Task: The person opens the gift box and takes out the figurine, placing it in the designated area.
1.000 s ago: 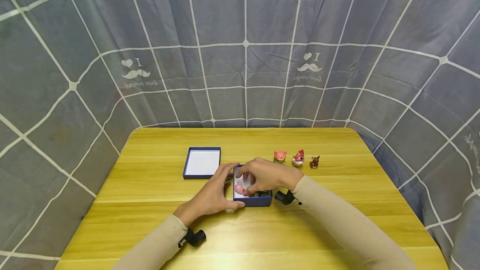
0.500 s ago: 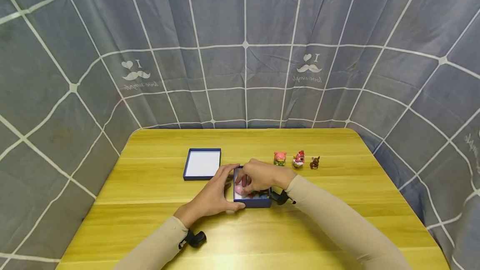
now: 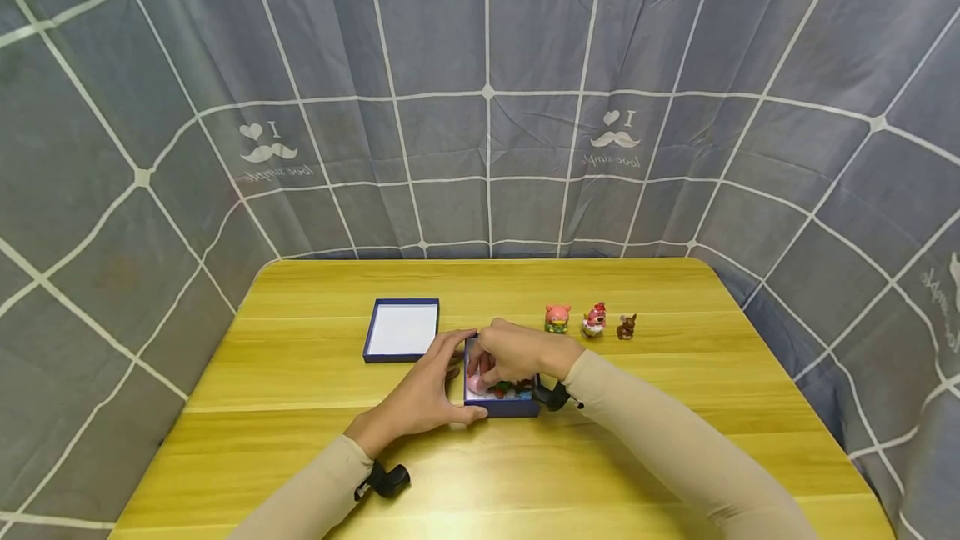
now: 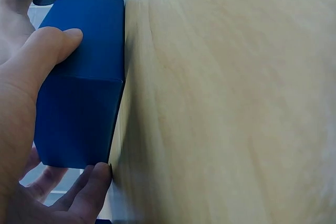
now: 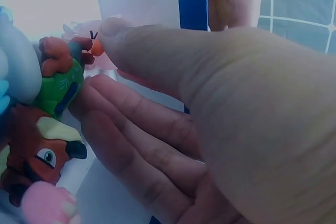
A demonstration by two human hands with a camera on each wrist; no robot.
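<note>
A dark blue box (image 3: 501,409) with a white inside stands on the table. My left hand (image 3: 423,390) grips it from the left, thumb on the near wall (image 4: 86,17) and fingers at the far side. My right hand (image 3: 517,352) reaches into the box from above. Its thumb and fingers pinch a small pink figurine (image 3: 475,384) at the box's left end; in the right wrist view the thumb partly covers it. Beside it in the box lie a brown fox-like figurine (image 5: 50,153) with a green body, a pale blue piece (image 5: 21,61) and another pink piece (image 5: 44,203).
A blue-edged lid (image 3: 403,330), white inside up, lies on the wooden table (image 3: 337,457) behind the left hand. At the back right stand a pink figurine in green (image 3: 557,319), a red-and-white figurine (image 3: 594,320) and a small brown figurine (image 3: 626,327). A grey checked curtain (image 3: 450,140) surrounds the table.
My right hand has shifted slightly left and lower into the box, its fingers closing over the pink figurine. The left hand keeps its grip on the box.
</note>
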